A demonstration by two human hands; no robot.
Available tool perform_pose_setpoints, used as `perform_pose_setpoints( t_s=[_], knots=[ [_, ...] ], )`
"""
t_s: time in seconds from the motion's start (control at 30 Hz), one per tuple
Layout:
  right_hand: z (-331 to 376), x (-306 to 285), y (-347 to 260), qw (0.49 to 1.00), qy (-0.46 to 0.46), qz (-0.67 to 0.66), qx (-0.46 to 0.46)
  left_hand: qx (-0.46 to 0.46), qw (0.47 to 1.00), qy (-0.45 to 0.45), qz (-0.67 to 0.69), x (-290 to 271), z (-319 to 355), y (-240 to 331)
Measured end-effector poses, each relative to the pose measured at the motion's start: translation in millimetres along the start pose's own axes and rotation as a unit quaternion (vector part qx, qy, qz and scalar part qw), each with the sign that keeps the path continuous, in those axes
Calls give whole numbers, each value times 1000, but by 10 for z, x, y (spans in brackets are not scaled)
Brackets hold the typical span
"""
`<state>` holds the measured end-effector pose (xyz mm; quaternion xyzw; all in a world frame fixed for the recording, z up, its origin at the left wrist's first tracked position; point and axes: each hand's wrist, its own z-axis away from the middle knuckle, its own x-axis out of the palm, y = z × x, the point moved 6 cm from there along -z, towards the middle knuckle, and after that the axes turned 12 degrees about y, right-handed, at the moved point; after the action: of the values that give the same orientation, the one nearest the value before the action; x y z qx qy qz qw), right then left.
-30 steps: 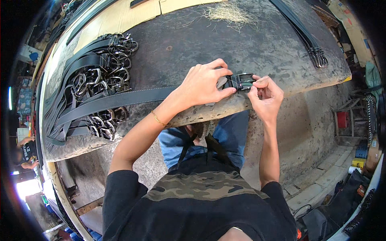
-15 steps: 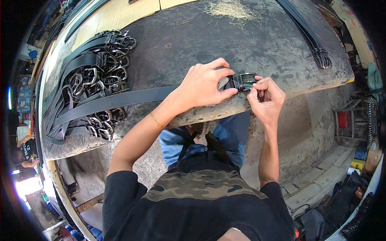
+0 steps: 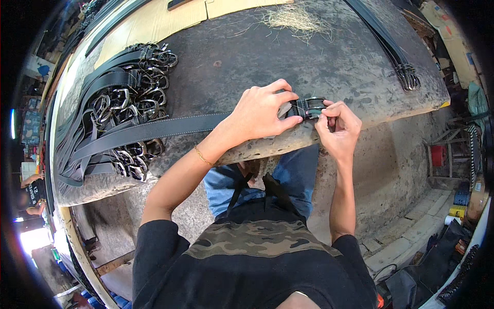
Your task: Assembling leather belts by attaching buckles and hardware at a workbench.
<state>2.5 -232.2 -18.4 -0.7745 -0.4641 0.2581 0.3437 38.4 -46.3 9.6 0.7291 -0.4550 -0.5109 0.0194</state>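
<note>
A black leather belt (image 3: 170, 127) with pale edge stitching runs from the pile on the left, under my left wrist, to a metal buckle (image 3: 314, 103) near the table's front edge. My left hand (image 3: 260, 110) is curled over the belt just left of the buckle, thumb on the near side and fingers on the far side. Something small and whitish shows under its fingers. At the buckle's right side, my right hand (image 3: 339, 123) pinches with thumb and forefinger. A thin greenish piece shows by those fingertips, too small to make out.
A heap of black belts with metal buckles (image 3: 139, 103) covers the table's left side. More belts (image 3: 399, 62) lie at the far right. Loose straw-coloured strands (image 3: 298, 18) and cardboard (image 3: 170, 28) are at the back. Another person (image 3: 35, 193) is at the far left.
Both hands stay at the buckle, with only a slight shift of the right hand leftward. The whole view has tilted a little.
</note>
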Motion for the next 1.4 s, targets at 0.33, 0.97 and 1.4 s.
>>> perform_pose_setpoints(
  t_s=[0.33, 0.97, 1.4],
  knots=[
    [21, -4, 46, 995, 48, -69, 54, -6, 1000, -10, 1, -6, 12, 11],
    [47, -36, 114, 981, 82, -138, 108, 45, 998, -31, 26, -53, -36, 114],
    [-39, -37, 78, 970, 114, -162, 144, 106, 983, 144, -41, -134, 127, 133]
  ],
)
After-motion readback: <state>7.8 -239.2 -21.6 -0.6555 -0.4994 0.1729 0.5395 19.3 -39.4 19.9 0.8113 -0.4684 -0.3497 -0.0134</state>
